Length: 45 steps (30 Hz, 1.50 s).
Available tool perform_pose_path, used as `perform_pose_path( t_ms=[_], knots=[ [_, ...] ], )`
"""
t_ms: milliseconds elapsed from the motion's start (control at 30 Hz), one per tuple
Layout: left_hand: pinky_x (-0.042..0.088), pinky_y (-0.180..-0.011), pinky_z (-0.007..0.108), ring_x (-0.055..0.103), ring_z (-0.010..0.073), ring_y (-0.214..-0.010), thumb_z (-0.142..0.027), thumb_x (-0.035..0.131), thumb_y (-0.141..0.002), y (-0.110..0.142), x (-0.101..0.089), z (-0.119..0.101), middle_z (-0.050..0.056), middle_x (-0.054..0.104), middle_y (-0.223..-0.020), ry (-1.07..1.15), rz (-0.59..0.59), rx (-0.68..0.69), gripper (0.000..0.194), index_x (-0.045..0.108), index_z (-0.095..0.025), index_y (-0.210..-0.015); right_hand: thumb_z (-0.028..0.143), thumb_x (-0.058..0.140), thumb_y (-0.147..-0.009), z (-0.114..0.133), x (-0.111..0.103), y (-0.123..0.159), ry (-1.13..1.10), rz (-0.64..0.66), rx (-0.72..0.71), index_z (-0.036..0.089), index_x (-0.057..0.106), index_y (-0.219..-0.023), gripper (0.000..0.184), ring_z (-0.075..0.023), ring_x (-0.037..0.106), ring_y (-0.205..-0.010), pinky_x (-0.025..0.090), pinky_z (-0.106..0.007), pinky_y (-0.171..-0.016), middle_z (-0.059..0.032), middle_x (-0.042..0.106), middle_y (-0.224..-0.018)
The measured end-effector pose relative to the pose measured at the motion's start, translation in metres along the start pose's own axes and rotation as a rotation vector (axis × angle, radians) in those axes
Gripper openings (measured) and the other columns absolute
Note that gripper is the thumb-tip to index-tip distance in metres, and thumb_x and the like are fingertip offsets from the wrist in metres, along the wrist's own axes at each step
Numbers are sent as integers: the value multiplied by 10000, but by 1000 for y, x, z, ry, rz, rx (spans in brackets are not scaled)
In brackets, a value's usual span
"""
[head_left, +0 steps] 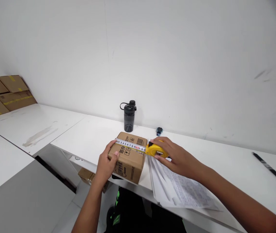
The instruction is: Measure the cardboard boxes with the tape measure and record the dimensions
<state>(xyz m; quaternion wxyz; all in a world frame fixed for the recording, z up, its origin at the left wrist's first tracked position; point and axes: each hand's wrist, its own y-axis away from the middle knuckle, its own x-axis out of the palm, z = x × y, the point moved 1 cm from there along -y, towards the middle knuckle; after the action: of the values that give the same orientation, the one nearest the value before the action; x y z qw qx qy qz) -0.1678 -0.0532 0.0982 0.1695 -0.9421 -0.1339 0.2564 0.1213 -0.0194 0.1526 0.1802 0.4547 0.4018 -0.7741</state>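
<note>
A small brown cardboard box with black print stands at the front edge of the white desk. My left hand grips its left side, thumb on the top face and index finger at the free end of a metal tape blade. The blade lies across the box top from left to right, its numbers facing up. At the box's right side, my right hand is closed around the yellow case of a tape measure, out of which the blade comes. The left hand's lower fingers are partly hidden behind the box.
Behind the box stands a dark water bottle, with a dark watch to its right. Papers lie under my right forearm, and a black pen is far right. Cardboard boxes are stacked at the far left.
</note>
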Motion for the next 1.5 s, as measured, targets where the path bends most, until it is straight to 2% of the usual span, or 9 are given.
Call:
perform_pose_path(
  t_ms=[267,500,767,967,1100,1233,1333,1433,1500],
  knots=[
    [449,-1004,375,559,253,-1208,-406,468,-882,0,1,-2,64,574,-1360,17,-3,-24,496,521,-225,-1340,428,569,-892,-5,3,6,51,-135,22,252,286,-1465,663,-323,558,-1214,515,-522,-902,-153,537,-1374],
    [405,-1062,396,529,255,-1246,-396,467,-885,-2,3,0,62,568,-1366,22,-26,-13,478,539,-221,-1323,455,536,-904,-5,6,5,-105,-83,205,273,358,-1438,591,-281,671,-1021,580,-418,-745,-106,614,-1302],
    [374,-1102,381,481,238,-1307,-365,479,-911,4,12,-7,49,518,-1425,98,-66,-31,466,515,-246,-1361,366,583,-878,35,29,-73,-99,-55,9,266,477,-1327,472,-276,642,-1047,451,-494,-945,-62,665,-1219],
    [400,-1076,395,463,245,-1328,-407,524,-903,-3,35,-7,109,442,-1476,175,-148,-163,755,136,-265,-1534,341,602,-870,47,54,-115,-132,-107,18,244,472,-1335,493,-259,638,-1037,447,-435,-938,-57,666,-1221],
    [327,-1122,431,382,254,-1373,-420,488,-923,-9,40,-3,183,364,-1492,135,-368,-143,754,97,-182,-1522,342,627,-862,34,37,-85,-164,-274,51,249,488,-1322,489,-267,593,-1139,408,-464,-1015,-61,623,-1295],
    [205,-1168,488,276,283,-1409,-435,603,-863,16,46,-11,165,325,-1476,-61,-641,256,713,276,-195,-1449,445,698,-805,17,11,-7,-295,-564,194,270,491,-1309,572,-274,586,-1146,487,-429,-956,-84,599,-1281],
    [382,-1061,468,495,263,-1217,-463,638,-840,56,67,-34,122,458,-1332,152,-415,543,658,361,-250,-1397,467,705,-804,23,15,58,-424,-687,271,295,468,-1311,585,-242,630,-1030,552,-365,-832,-83,591,-1221],
    [454,-1000,447,517,290,-1213,-618,547,-842,91,102,-62,170,455,-1369,469,203,338,731,351,-216,-1420,522,633,-847,43,39,104,-468,-716,326,326,393,-1367,605,-214,651,-892,572,-326,-710,-74,597,-1136],
    [471,-989,431,516,285,-1237,-615,483,-878,103,124,-75,170,474,-1371,631,419,203,645,383,-220,-1378,532,557,-892,51,55,123,-415,-687,289,336,312,-1422,616,-224,644,-944,568,-348,-755,-86,581,-1160]
  ],
)
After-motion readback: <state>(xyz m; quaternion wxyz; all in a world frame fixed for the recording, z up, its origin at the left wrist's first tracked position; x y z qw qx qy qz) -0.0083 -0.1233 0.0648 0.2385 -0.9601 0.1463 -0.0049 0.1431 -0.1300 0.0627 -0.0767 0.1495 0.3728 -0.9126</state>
